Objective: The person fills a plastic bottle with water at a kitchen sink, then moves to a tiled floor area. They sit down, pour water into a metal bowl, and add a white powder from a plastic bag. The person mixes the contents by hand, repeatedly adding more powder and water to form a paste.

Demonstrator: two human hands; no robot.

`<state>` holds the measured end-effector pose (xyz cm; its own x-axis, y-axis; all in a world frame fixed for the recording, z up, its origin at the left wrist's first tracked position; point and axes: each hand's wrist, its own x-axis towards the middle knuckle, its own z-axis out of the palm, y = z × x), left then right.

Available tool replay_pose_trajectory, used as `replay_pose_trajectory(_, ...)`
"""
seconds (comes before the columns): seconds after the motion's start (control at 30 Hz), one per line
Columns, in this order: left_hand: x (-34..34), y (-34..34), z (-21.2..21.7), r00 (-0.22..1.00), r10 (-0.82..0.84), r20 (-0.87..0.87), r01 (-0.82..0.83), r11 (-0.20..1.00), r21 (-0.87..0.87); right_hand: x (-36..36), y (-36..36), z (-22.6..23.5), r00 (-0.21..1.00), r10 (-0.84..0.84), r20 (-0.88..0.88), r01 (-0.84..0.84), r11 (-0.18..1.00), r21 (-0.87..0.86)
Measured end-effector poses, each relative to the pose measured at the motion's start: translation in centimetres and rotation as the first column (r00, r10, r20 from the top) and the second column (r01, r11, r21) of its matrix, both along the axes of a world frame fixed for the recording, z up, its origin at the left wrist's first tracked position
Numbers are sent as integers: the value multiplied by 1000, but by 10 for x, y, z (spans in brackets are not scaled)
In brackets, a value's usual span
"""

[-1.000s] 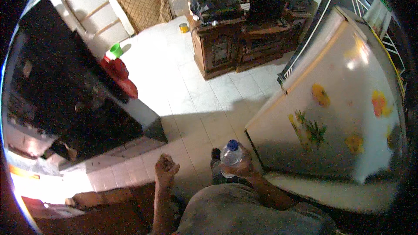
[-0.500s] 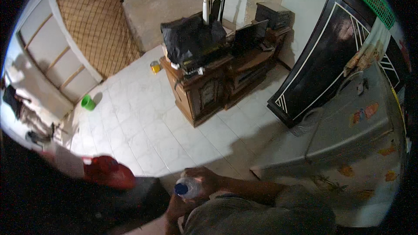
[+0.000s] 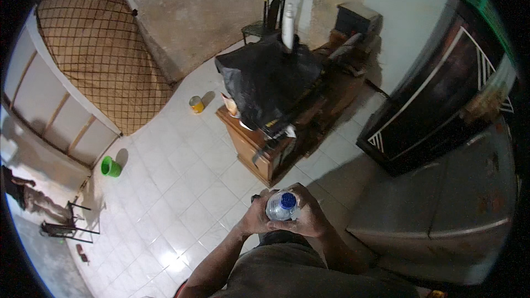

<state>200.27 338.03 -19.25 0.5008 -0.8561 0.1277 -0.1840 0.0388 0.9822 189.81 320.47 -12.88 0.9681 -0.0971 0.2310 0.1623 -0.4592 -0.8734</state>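
A clear plastic bottle (image 3: 274, 209) with a blue cap stands upright in front of my body, seen from above. My left hand (image 3: 255, 216) is wrapped round its left side. From the right, my right hand (image 3: 312, 214) grips it too, the fingers curled round the far side and the thumb across the near side. Between them the hands hide most of the bottle's lower part. A small dark thing shows by my left fingers, too unclear to name.
Ahead is a wooden cabinet (image 3: 248, 146) with a black plastic cover (image 3: 265, 80) on top. On the tiled floor stand a yellow tin (image 3: 196, 105) and a green bucket (image 3: 110, 167). A black chair (image 3: 72, 226) is at left, a grey refrigerator (image 3: 403, 204) lying at right, beside a dark wardrobe (image 3: 419, 99).
The view has swung, and the bottle and both hands now appear higher and further right. A dark shape and a red object at the lower left have left the view. Both hands still hold the bottle.
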Motion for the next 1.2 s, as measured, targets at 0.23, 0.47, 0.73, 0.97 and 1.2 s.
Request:
replay_pose_trajectory(0.23,171,65,23,941,335,38,-337,939,70,223,20,18,941,318,118,-282,926,-250)
replay_pose_trajectory(0.47,333,177,11,791,586,174,-611,774,169,447,115,50,800,594,84,-576,799,-171)
replay_pose_trajectory(0.73,545,235,-30,816,574,65,-569,779,262,655,195,4,899,428,87,-416,900,-130)
replay_pose_trajectory(0.97,741,278,-39,970,238,-56,-211,930,302,802,213,53,917,337,-213,-371,917,-144)
replay_pose_trajectory(1.2,908,215,-19,998,4,58,-25,931,363,909,173,-9,980,196,46,-197,980,18)
